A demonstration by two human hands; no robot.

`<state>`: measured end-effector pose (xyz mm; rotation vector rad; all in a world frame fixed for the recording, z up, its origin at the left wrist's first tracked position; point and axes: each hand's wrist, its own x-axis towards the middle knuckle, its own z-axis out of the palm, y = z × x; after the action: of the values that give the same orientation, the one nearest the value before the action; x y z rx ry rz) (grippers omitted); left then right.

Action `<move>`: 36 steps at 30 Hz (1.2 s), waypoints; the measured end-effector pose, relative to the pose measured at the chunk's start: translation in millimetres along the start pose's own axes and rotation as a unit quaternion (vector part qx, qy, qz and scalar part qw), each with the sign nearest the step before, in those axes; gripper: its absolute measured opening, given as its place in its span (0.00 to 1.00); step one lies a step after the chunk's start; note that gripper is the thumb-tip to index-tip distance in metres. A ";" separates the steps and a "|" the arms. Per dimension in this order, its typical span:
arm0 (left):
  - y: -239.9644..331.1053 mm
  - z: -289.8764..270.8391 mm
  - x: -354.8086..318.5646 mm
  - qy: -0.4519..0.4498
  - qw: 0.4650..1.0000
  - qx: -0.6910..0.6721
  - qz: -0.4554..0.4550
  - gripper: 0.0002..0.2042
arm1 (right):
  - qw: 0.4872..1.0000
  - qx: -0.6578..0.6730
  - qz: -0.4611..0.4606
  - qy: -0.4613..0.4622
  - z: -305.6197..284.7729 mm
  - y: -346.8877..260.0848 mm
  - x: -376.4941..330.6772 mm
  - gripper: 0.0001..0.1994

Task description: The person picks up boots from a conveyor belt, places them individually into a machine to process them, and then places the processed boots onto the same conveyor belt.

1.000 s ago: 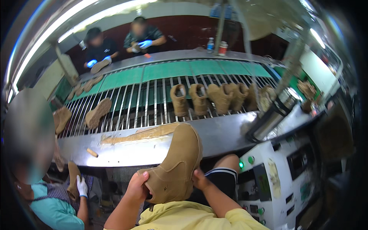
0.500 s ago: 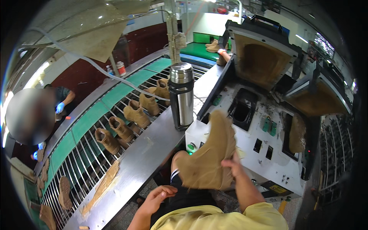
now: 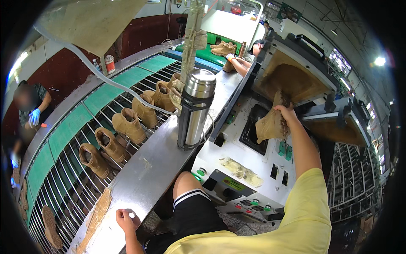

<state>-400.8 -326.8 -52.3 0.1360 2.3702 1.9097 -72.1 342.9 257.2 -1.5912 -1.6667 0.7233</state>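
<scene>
My right hand (image 3: 287,113) is raised and shut on a tan boot (image 3: 270,125), holding it sole-side up at the mouth of a grey press machine (image 3: 296,80). Just under the boot is the machine's dark recess (image 3: 253,131). My left hand (image 3: 124,219) rests low on the edge of the steel ledge (image 3: 144,178), fingers curled, apparently around a small pale object. A tall steel flask (image 3: 195,110) stands on that ledge between my hands.
Several tan boots (image 3: 129,125) stand in a row on the roller conveyor (image 3: 72,182), and loose soles (image 3: 50,226) lie lower left. The control panel (image 3: 237,190) carries green and red buttons. A person in blue gloves (image 3: 34,116) works at far left; another person's hand (image 3: 231,58) reaches boots beyond.
The view has swung right from the conveyor to the machine. My right hand has lifted the boot from my lap up to the press opening. My left hand has dropped to the ledge.
</scene>
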 end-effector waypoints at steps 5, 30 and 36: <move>-12.6 0.5 3.6 0.042 0.999 -0.003 -0.019 0.06 | 0.986 -0.078 0.133 -0.055 49.8 -8.3 10.9 0.54; -2.5 -6.3 1.5 0.083 0.996 0.041 0.012 0.06 | 0.957 -0.273 0.096 0.002 127.3 37.9 21.7 0.51; -2.7 0.4 -3.2 0.091 0.993 0.064 0.041 0.07 | 0.954 -0.279 0.108 -0.029 89.5 6.3 -35.0 0.50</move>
<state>-397.7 -327.4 -54.9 0.0722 2.6461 1.8787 -140.6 315.6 195.3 -2.1874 -1.8635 0.4197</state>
